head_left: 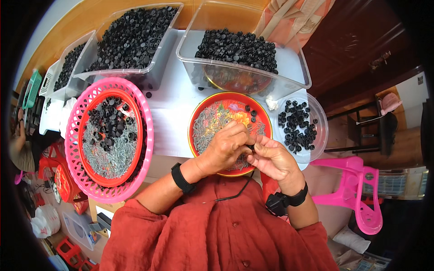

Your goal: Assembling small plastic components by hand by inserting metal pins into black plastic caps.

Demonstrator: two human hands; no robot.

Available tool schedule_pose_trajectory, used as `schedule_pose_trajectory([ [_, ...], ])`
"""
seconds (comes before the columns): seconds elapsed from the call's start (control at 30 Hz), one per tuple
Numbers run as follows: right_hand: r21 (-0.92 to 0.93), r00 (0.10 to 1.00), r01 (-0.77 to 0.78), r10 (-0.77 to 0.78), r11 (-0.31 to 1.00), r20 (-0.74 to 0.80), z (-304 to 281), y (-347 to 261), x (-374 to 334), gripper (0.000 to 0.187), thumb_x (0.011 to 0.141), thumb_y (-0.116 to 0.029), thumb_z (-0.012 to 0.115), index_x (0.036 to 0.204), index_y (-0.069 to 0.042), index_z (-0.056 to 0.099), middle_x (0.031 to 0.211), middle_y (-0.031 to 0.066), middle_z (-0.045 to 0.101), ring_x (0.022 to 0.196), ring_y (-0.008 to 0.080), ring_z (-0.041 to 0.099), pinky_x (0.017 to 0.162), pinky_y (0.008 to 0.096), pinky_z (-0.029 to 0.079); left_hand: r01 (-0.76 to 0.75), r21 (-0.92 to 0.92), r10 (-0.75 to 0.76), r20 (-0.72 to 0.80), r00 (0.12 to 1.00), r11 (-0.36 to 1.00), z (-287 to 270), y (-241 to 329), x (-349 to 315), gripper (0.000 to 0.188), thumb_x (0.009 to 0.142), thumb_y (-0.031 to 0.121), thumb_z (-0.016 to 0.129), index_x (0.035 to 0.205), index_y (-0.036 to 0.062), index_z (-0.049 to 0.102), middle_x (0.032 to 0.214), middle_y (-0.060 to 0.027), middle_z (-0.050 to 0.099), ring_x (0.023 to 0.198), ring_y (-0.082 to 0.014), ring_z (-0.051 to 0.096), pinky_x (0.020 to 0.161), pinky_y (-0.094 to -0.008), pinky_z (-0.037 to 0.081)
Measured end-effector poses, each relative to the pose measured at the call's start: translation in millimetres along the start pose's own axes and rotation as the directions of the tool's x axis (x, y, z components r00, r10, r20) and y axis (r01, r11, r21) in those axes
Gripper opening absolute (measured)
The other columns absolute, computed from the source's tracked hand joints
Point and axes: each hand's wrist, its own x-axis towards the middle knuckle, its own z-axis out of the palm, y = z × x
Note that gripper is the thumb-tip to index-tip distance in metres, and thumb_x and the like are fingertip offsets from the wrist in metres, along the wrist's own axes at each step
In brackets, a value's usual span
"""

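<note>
Head view, white table (174, 113), wooden floor (343, 54), pink stool (361, 189)

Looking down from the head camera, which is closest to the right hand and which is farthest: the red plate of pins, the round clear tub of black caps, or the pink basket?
From the right hand:
1. Red plate of pins, right under the hands.
2. Round clear tub of black caps, just to the right.
3. Pink basket, far off on the left.
</note>
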Motion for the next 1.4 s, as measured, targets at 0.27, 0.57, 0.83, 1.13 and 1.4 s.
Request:
schedule_pose_trajectory([
  [0.27, 0.029, 0.995, 0.1, -0.099, 0.995, -0.012, -8.6, -4.9, -0.1, 0.019, 0.085, -0.003, 0.057, 0.104, -0.005, 0.052, 0.095, 0.0066, 0.057, 0.086, 0.0164, 0.057, 0.075, 0.0298, 0.048, 0.137, -0.027, -0.137, 0.015, 0.99, 0.99, 4.2, 7.5, 15.9, 0.023, 0.067, 0.003, 0.071, 0.088, 0.0029, 0.063, 0.075, -0.0059, 0.054, 0.072, -0.0209, 0.053, 0.065, -0.0321, 0.044],
  [0.57, -0.071, 0.99, 0.141, -0.142, 0.987, -0.013, -9.6, -2.3, -12.9, 0.021, 0.084, 0.0, 0.057, 0.105, -0.002, 0.053, 0.095, 0.0068, 0.058, 0.083, 0.0154, 0.057, 0.071, 0.0286, 0.049, 0.034, 0.023, -0.037, 0.135, 0.99, 0.999, 2.0, 15.2, 22.3, 0.024, 0.064, -0.002, 0.069, 0.087, 0.0017, 0.062, 0.077, -0.0074, 0.053, 0.074, -0.0237, 0.053, 0.066, -0.0332, 0.044],
  [0.83, -0.236, 0.97, 0.225, -0.24, 0.945, -0.037, -1.5, -2.2, -17.4, 0.023, 0.083, 0.0, 0.059, 0.105, 0.0, 0.052, 0.094, 0.0079, 0.059, 0.078, 0.0129, 0.058, 0.069, 0.0246, 0.049, -0.055, 0.068, 0.043, 0.168, 0.985, 0.996, 1.9, 17.7, 23.9, 0.024, 0.062, -0.004, 0.068, 0.085, 0.0014, 0.061, 0.077, -0.0084, 0.053, 0.075, -0.0257, 0.053, 0.066, -0.0346, 0.044],
  [1.13, -0.188, 0.897, 0.432, -0.441, 0.882, -0.01, 1.4, 14.5, -5.5, 0.025, 0.082, 0.002, 0.06, 0.105, 0.003, 0.05, 0.094, 0.0082, 0.059, 0.08, 0.012, 0.058, 0.072, 0.0224, 0.049, 0.159, -0.027, -0.156, 0.077, 0.985, 0.987, 4.6, 17.4, 13.8, 0.027, 0.065, 0.002, 0.073, 0.09, 0.0003, 0.062, 0.082, -0.008, 0.058, 0.072, -0.0187, 0.058, 0.06, -0.0298, 0.047],
  [1.4, -0.337, 0.662, 0.721, -0.746, 0.606, 0.076, 19.8, 28.1, -8.8, 0.03, 0.08, 0.003, 0.062, 0.108, 0.003, 0.05, 0.098, 0.0067, 0.055, 0.09, 0.0107, 0.054, 0.081, 0.0217, 0.045, 0.293, -0.037, -0.295, -0.056, 0.954, 0.955, 3.6, 51.2, 15.4, 0.039, 0.065, 0.006, 0.074, 0.101, 0.0002, 0.061, 0.08, -0.0108, 0.059, 0.066, -0.0214, 0.059, 0.058, -0.0316, 0.047],
])
